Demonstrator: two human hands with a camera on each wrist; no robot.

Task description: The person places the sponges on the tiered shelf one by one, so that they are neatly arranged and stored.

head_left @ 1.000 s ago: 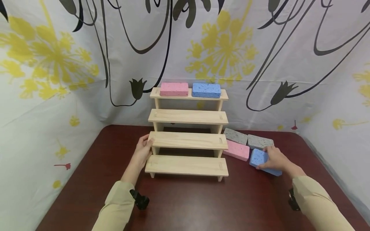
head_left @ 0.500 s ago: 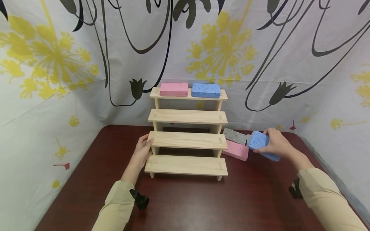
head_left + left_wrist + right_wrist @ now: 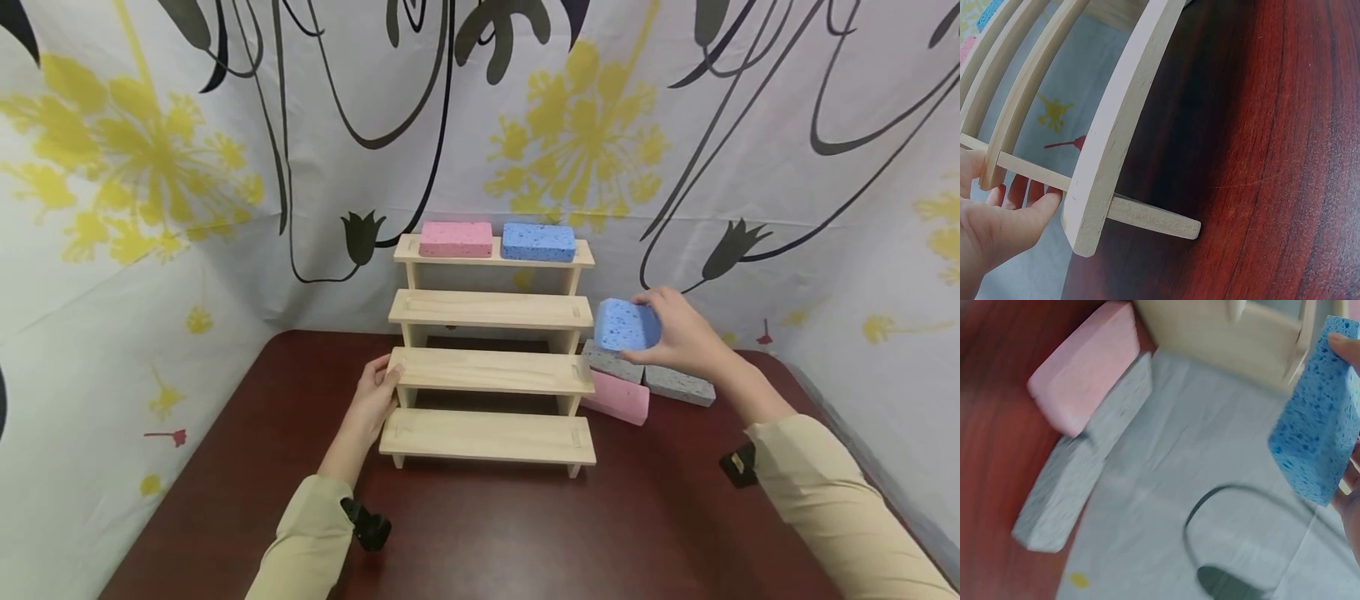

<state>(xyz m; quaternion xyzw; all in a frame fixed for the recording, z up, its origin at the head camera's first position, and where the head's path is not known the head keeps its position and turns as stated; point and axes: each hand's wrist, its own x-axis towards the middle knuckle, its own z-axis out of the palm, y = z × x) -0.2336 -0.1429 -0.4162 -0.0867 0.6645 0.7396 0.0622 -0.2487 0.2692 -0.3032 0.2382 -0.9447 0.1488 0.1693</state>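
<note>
My right hand (image 3: 678, 335) holds a blue sponge (image 3: 626, 325) in the air, just right of the wooden step shelf (image 3: 491, 369). In the right wrist view the thumb lies on one side of this sponge (image 3: 1316, 419), fingers on the other. With the left hand (image 3: 373, 396) I grip the left end of the shelf's second tier from the bottom. The left wrist view shows its fingers curled by the side rail (image 3: 1035, 170). On the top tier sit a pink sponge (image 3: 456, 239) and another blue sponge (image 3: 538, 242), side by side.
Right of the shelf, a pink sponge (image 3: 618, 398) lies on the dark red table (image 3: 480, 533). Behind it are two grey sponges, one (image 3: 678, 385) further right and one (image 3: 611, 362) partly hidden. A patterned cloth (image 3: 315, 167) hangs behind and at both sides.
My right hand has lifted the blue sponge off the table and carried it up and left toward the shelf, uncovering the right grey sponge. The left hand keeps its grip on the shelf.
</note>
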